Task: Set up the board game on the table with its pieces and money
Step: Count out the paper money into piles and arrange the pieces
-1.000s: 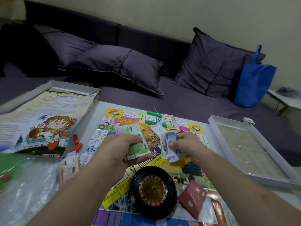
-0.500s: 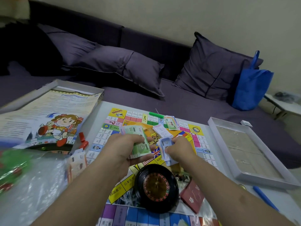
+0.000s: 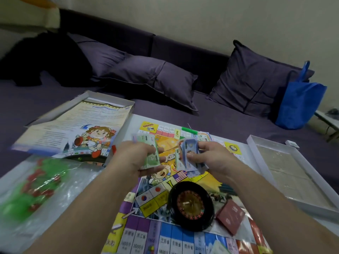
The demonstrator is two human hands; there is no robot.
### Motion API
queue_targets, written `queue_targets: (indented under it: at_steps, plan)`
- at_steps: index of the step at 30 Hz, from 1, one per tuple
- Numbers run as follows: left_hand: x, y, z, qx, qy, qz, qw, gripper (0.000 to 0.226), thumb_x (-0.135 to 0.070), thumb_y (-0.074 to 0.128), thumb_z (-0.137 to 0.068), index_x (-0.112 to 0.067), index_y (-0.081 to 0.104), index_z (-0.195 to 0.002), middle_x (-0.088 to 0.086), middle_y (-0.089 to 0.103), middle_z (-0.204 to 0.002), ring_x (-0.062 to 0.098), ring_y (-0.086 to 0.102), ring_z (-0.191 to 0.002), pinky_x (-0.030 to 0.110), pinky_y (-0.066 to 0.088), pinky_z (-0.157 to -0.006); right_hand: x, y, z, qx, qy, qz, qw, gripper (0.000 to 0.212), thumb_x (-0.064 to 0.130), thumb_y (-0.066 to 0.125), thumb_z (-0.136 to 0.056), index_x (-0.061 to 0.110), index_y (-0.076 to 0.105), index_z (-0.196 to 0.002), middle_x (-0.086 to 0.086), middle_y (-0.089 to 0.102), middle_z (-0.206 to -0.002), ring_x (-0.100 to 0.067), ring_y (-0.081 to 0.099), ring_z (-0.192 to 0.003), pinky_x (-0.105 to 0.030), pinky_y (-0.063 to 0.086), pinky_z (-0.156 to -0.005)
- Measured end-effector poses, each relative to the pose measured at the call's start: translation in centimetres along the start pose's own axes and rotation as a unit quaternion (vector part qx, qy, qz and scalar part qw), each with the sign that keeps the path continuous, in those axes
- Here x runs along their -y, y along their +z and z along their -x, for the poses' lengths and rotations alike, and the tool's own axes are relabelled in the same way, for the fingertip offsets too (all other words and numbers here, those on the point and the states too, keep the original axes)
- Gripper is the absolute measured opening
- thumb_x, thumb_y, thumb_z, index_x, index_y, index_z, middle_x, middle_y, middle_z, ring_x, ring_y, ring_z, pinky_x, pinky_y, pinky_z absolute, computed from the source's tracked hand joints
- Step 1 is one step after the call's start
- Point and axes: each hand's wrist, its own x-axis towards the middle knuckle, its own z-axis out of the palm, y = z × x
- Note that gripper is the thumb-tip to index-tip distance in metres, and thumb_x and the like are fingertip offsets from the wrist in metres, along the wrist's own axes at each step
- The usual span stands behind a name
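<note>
Both hands have lifted a little. The left hand holds green money, the right hand blue money. Sort colours slowly.

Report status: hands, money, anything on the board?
Left hand holds green notes. Right hand holds blue notes. Roulette wheel and red card deck sit on the board.
</note>
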Motion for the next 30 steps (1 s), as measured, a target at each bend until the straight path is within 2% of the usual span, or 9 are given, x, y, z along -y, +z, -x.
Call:
queue_targets:
  at_steps: [3,6,10,14,19,22,24,27,30]
  plan:
    - [-1.4,-3.2,0.2,-0.063,0.034,-0.005,0.997,0.017,0.005,0.055,-0.099,0.005,0.060,-0.116,0.013,0.081,-0.089,0.028,0.080,-0.076,0.041,0.065,-0.054,1.6,5.3,0.4,0.055,-0.025,0.015,0.998,0.022,0.002,0.072,-0.095,0.013,0.078,-0.112,-0.011,0.080,-0.104,-0.031,0.075,-0.102,-0.051,0.060,-0.092]
    - [-2.3,-6.2,0.5,-0.112,0.051,-0.009,0.992,0.023,0.005,0.057,-0.098,0.005,0.056,-0.121,0.010,0.081,-0.086,0.031,0.079,-0.079,0.041,0.064,-0.055,2.0,10.7,-0.3,0.084,-0.020,0.048,0.995,0.017,0.004,0.073,-0.094,0.009,0.078,-0.110,-0.016,0.079,-0.107,-0.032,0.074,-0.098,-0.048,0.060,-0.088]
    - [-3.4,-9.0,1.1,-0.160,0.057,-0.013,0.985,0.006,0.008,0.057,-0.097,0.003,0.060,-0.098,0.016,0.078,-0.091,0.033,0.077,-0.079,0.042,0.063,-0.048,2.1,15.8,-1.3,0.113,-0.006,0.080,0.990,0.015,0.007,0.075,-0.092,0.011,0.079,-0.106,-0.014,0.078,-0.103,-0.027,0.072,-0.087,-0.041,0.059,-0.078]
    - [-3.8,-10.8,0.8,-0.190,0.076,-0.014,0.979,0.015,0.008,0.056,-0.096,0.006,0.063,-0.110,0.017,0.078,-0.089,0.031,0.079,-0.074,0.047,0.064,-0.055,2.4,18.1,-1.6,0.121,0.005,0.115,0.986,0.016,0.008,0.075,-0.092,0.010,0.077,-0.108,-0.015,0.078,-0.105,-0.030,0.075,-0.092,-0.043,0.062,-0.082]
    - [-4.0,-10.6,1.0,-0.150,0.070,-0.005,0.986,0.015,0.009,0.056,-0.096,0.011,0.063,-0.109,0.021,0.077,-0.095,0.033,0.079,-0.076,0.046,0.065,-0.055,2.3,17.8,-1.3,0.100,0.011,0.136,0.986,0.015,0.007,0.075,-0.092,0.018,0.077,-0.101,-0.008,0.079,-0.101,-0.029,0.077,-0.093,-0.048,0.064,-0.085]
    - [-3.8,-10.0,1.3,-0.121,0.082,0.009,0.989,0.014,0.006,0.058,-0.097,0.009,0.064,-0.110,0.022,0.077,-0.097,0.033,0.080,-0.075,0.047,0.065,-0.058,2.6,15.8,-0.1,0.078,-0.001,0.129,0.989,0.016,0.006,0.072,-0.094,0.017,0.075,-0.106,-0.005,0.078,-0.099,-0.022,0.076,-0.084,-0.036,0.062,-0.069]
    - [-3.6,-9.3,1.8,-0.091,0.087,0.013,0.992,0.011,0.005,0.061,-0.098,0.009,0.065,-0.108,0.022,0.078,-0.097,0.033,0.080,-0.076,0.048,0.066,-0.060,2.7,13.6,1.1,0.056,-0.018,0.111,0.992,0.018,0.004,0.069,-0.096,0.018,0.075,-0.104,-0.004,0.078,-0.097,-0.020,0.074,-0.083,-0.034,0.060,-0.068]
    - [-3.1,-7.8,3.2,-0.021,0.074,0.010,0.997,0.018,0.003,0.067,-0.096,0.008,0.062,-0.113,0.023,0.078,-0.095,0.037,0.079,-0.081,0.053,0.065,-0.061,2.8,10.1,4.0,0.011,-0.052,-0.019,0.998,0.014,0.004,0.065,-0.100,0.010,0.074,-0.107,-0.007,0.079,-0.094,-0.026,0.076,-0.087,-0.047,0.063,-0.081]
    - [-2.2,-5.1,5.2,0.065,0.051,-0.013,0.997,0.027,0.000,0.076,-0.088,0.007,0.067,-0.113,0.024,0.078,-0.096,0.041,0.078,-0.085,0.053,0.065,-0.063,2.7,7.5,7.7,0.012,-0.075,-0.163,0.984,0.017,0.005,0.060,-0.102,0.008,0.073,-0.112,-0.009,0.079,-0.093,-0.025,0.074,-0.083,-0.043,0.063,-0.074]
